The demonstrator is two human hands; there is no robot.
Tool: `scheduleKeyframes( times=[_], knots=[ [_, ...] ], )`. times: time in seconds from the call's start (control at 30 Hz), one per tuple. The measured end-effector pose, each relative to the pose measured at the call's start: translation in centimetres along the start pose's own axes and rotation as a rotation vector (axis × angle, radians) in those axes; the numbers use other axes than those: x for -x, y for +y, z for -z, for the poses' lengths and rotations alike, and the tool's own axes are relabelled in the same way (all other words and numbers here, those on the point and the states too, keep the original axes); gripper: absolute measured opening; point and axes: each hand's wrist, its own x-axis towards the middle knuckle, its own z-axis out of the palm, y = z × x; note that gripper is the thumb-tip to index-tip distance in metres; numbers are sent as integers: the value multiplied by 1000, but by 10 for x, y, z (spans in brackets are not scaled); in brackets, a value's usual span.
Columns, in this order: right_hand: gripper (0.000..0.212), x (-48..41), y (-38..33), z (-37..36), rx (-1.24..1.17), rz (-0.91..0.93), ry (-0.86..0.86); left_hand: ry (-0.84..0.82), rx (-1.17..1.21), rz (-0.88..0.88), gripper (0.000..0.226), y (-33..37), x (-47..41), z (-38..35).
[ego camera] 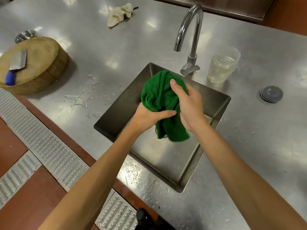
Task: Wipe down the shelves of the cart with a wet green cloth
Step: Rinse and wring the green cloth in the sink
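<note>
I'm looking down on a stainless steel counter [116, 47], which is showing puddles around the square sink [166, 160] set into it. A round wooden chopping block [41, 63] is sitting off to the left with a cleaver [19, 61] on top, and the gooseneck faucet [191, 22] is arching behind the basin with no stream showing. I'm holding the green cloth [159, 92] bunched up over the sink, its loose tail hanging toward the basin floor. My hands are working close together on it: the left hand [147, 117] is gripping the middle, thumb across, and the right hand [187, 105] is clamping the upper part. I'm judging this as the wetting-and-wringing step. The cart isn't showing, so next I'm expecting to carry the cloth away and find its shelves.
</note>
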Motion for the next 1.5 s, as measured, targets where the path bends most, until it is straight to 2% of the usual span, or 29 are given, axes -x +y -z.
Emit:
scheduleKeyframes(
  times=[0.03, 0.1, 0.2, 0.33, 0.4, 0.47, 0.53, 0.6, 0.7, 0.73, 0.77, 0.8, 0.83, 0.9, 0.93, 0.97, 1.07, 1.1, 1.17, 1.23, 1.3, 1.33, 1.4, 1.43, 1.5],
  knots=[
    [26, 0, -1, 0, -85, -39, -15, 9, 24, -7, 59, 1, 0, 1],
    [32, -1, -7, 3, -151, -98, -45, 22, 76, 31, 51, 1, 4, 2],
    [45, -4, -14, 7, -52, -121, -38, 35, 165, 106, 47, -1, 5, 2],
    [40, -8, -17, 13, -106, -122, 5, -29, 398, 247, 51, -4, 6, -1],
    [30, -13, -18, 19, -114, -135, -7, -98, 478, 285, 55, -6, 8, 0],
    [26, -18, -17, 27, 5, -107, -22, -81, 516, 307, 66, -5, 9, 0],
    [33, -21, -14, 32, 219, -71, -42, 65, 589, 359, 93, 0, 7, 2],
    [40, -17, -7, 35, 413, -106, -151, 162, 635, 358, 104, 2, 3, 5],
    [67, -7, 10, 35, 655, -218, -446, 122, 602, 335, 90, 12, -1, 1],
    [86, -6, 16, 34, 775, -207, -489, 109, 520, 328, 85, 14, -1, -2],
    [107, -6, 22, 33, 909, -179, -462, 110, 391, 313, 80, 16, -1, -5],
    [115, -5, 25, 33, 1028, -137, -383, 121, 250, 296, 74, 18, -2, -7],
    [102, -7, 28, 35, 1108, -75, -306, 137, 137, 284, 66, 17, -3, -6],
    [38, -12, 33, 42, 1160, 38, -230, 185, 42, 339, 44, 19, -7, -3],
    [13, -12, 34, 44, 1153, 60, -206, 233, 48, 416, 38, 21, -8, -2],
    [3, -11, 35, 45, 1116, 74, -187, 298, 69, 503, 36, 20, -9, -2],
    [30, -7, 36, 44, 975, 104, -91, 428, 19, 672, 48, 8, -2, -7],
    [34, -6, 34, 43, 940, 111, -64, 385, 78, 756, 59, 3, 3, -8],
    [32, -5, 28, 39, 862, 117, -60, 172, 374, 987, 86, -5, 16, -12],
    [30, -2, 19, 34, 726, 121, -122, -25, 692, 1097, 116, -10, 25, -18],
    [27, 3, 10, 27, 568, 119, -145, -109, 925, 1064, 128, -11, 25, -31],
    [27, 7, 6, 24, 482, 117, -141, -111, 1015, 1001, 121, -9, 22, -37],
    [31, 17, 3, 24, 293, 119, -135, -31, 1134, 823, 86, -1, 11, -41],
    [32, 22, 4, 26, 229, 115, -128, 31, 1150, 740, 73, 5, 6, -40],
    [30, 29, 8, 29, 174, 63, -53, 115, 1090, 643, 62, 16, -2, -35]
  ],
)
